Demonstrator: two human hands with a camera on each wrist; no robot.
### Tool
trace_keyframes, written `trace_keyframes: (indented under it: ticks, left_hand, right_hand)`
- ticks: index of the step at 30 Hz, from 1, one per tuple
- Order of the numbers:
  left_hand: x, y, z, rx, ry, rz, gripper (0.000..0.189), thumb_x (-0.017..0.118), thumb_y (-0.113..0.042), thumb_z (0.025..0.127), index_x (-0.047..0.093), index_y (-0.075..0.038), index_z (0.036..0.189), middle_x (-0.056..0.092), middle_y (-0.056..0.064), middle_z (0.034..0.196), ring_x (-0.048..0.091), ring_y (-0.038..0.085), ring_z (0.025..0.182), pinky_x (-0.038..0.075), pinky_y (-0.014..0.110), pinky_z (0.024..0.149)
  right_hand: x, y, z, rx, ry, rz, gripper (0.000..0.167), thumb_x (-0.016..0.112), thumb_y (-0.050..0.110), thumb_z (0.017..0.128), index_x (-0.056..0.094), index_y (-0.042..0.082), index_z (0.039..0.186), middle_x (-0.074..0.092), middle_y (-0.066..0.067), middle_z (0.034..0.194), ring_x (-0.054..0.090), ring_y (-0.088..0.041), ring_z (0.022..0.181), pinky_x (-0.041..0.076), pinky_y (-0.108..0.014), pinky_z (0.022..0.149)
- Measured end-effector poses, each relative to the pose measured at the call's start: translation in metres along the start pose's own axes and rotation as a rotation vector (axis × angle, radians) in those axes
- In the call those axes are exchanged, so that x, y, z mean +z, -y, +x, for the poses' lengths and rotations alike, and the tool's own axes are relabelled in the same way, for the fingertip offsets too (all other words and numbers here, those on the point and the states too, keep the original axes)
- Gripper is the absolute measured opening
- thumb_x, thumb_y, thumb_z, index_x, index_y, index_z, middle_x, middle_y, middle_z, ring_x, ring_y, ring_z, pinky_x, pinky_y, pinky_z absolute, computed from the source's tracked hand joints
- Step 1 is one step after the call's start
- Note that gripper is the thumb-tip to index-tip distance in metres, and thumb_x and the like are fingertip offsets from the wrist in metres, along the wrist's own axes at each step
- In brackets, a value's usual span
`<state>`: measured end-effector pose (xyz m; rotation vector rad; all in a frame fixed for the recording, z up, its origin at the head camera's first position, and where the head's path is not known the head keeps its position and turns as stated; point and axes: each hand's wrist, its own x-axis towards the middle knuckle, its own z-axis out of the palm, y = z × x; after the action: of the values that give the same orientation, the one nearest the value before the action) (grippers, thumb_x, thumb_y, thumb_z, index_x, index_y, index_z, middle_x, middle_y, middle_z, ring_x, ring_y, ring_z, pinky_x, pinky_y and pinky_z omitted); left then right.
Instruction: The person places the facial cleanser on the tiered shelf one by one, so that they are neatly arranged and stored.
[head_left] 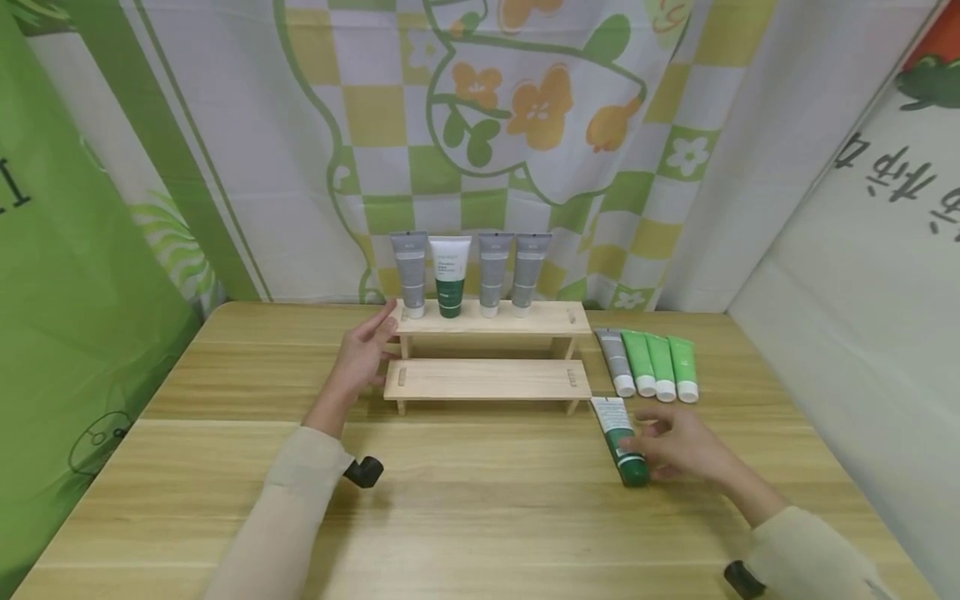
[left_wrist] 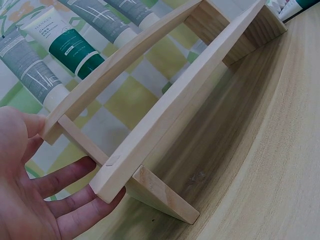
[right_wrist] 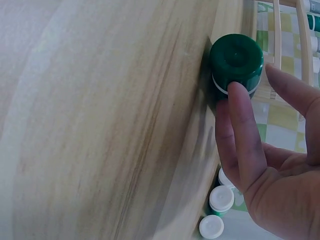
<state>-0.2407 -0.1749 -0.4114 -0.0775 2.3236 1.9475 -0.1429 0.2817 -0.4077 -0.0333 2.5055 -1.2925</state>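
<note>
A two-tier wooden display rack (head_left: 487, 381) stands on the table. My left hand (head_left: 362, 354) holds its left end; in the left wrist view the thumb (left_wrist: 34, 125) rests at the upper shelf's corner, the other fingers lying along the side. On the upper shelf several tubes stand on their caps: grey tubes (head_left: 491, 271) and one white-and-green tube (head_left: 450, 292). My right hand (head_left: 686, 442) is at another white-and-green tube (head_left: 611, 417) lying right of the rack. Its fingers reach along the tube's side near the green cap (right_wrist: 236, 55), the thumb slightly apart from it.
Beyond my right hand, a grey tube (head_left: 615, 362) and several light green tubes (head_left: 660, 367) lie side by side, white caps toward me. The lower shelf (head_left: 487, 379) is bare wood. A patterned curtain (head_left: 390, 167) hangs behind the wood-grain table (head_left: 465, 500).
</note>
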Motion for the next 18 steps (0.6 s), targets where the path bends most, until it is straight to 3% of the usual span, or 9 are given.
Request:
trace_keyframes:
  ticks: [8,18]
  left_hand:
    - [-0.0007,0.0001,0.0012,0.01,0.007,-0.013,0.052,0.047,-0.053,0.104,0.035,-0.045,0.154,0.046,0.02,0.148,0.053,0.046,0.12,0.057,0.058,0.08]
    - [0.0,0.0002,0.0009,0.008,-0.008,-0.025,0.052,0.048,-0.052,0.104,0.037,-0.044,0.153,0.05,0.021,0.143,0.055,0.045,0.117,0.06,0.054,0.076]
  right_hand:
    - [0.0017,-0.0002,0.0035,0.06,0.037,-0.05,0.075,0.081,0.021,0.086,0.044,-0.014,0.141,0.057,-0.021,0.107,0.064,-0.023,0.077,0.062,-0.04,0.063]
    - [0.0044,0.0042,0.0062,0.113,0.065,-0.036,0.079,0.081,0.022,0.087,0.039,-0.013,0.143,0.058,-0.021,0.106,0.065,-0.024,0.073,0.062,-0.041,0.062]
